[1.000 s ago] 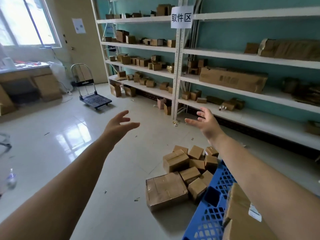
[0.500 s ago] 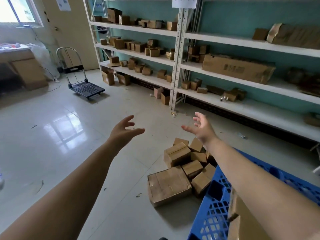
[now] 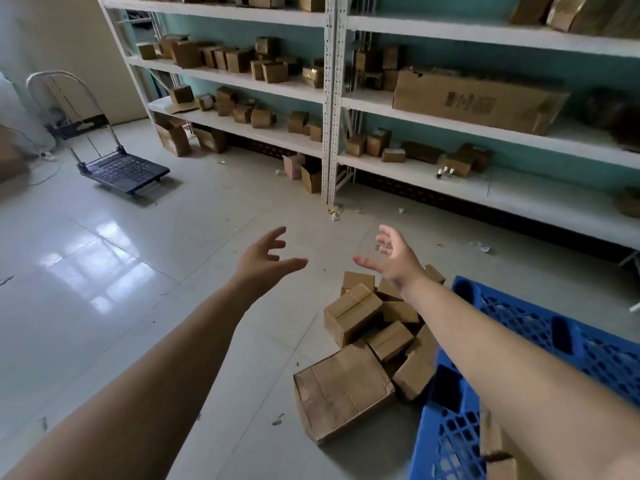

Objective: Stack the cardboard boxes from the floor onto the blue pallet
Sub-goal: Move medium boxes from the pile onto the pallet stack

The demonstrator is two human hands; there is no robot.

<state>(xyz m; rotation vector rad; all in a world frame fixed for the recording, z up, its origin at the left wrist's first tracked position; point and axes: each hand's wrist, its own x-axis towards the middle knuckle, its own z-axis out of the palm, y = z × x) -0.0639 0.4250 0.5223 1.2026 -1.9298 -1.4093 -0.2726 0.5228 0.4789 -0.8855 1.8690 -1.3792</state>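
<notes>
Several cardboard boxes lie in a heap on the floor beside the blue pallet point(image 3: 540, 320). The largest flat box point(image 3: 341, 389) is nearest me; a medium box point(image 3: 351, 311) sits behind it among smaller ones. My left hand point(image 3: 265, 259) and my right hand point(image 3: 394, 254) are stretched out in front of me, above and beyond the heap, fingers spread and empty, palms facing each other. My right forearm crosses over the pallet's corner. A brown box point(image 3: 495, 445) rests on the pallet at the bottom edge, partly hidden by my arm.
White shelving point(image 3: 330, 98) with many small boxes and one long carton point(image 3: 478, 98) runs along the teal wall. A folding hand trolley point(image 3: 117, 168) stands at the left rear. Glossy tiled floor with bits of litter spreads to the left.
The view has tilted down and drawn closer to the heap. Both hands stay spread and empty and have sunk toward the boxes.
</notes>
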